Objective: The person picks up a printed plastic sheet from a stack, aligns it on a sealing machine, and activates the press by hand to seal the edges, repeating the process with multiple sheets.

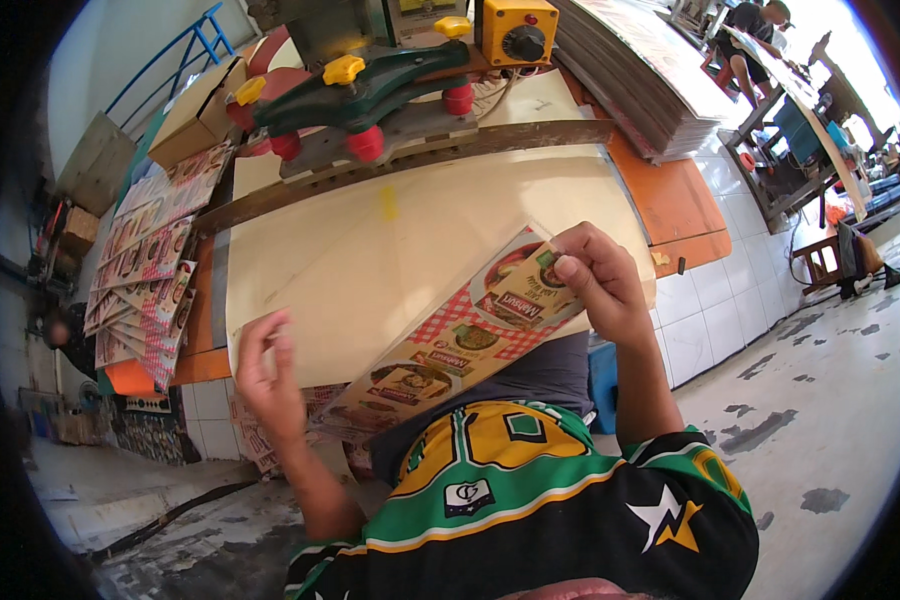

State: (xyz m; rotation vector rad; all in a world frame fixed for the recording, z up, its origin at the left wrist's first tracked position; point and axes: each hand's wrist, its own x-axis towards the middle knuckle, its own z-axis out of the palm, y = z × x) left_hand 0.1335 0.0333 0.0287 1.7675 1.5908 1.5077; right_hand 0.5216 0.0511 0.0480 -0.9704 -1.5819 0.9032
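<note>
A long printed sheet (450, 345), with food pictures and red-and-white checks, slants over the near edge of the cream work surface (340, 250). My right hand (605, 280) pinches its upper right end between thumb and fingers. Its lower left end comes close to my left wrist. My left hand (270, 375) is raised over the left front part of the surface, slightly blurred. Its fingers are loosely bent and apart, with nothing visible in them. Beyond the sheet stands a machine with a dark green clamp frame (370, 90), yellow knobs and red feet, behind a metal bar (410, 155).
Similar printed sheets (145, 260) lie in an overlapping pile at the left, beside a cardboard box (198, 112). A yellow control box (518, 35) sits on the machine. Tall stacked boards (650, 75) stand at the back right. A person (755, 40) works at a far table.
</note>
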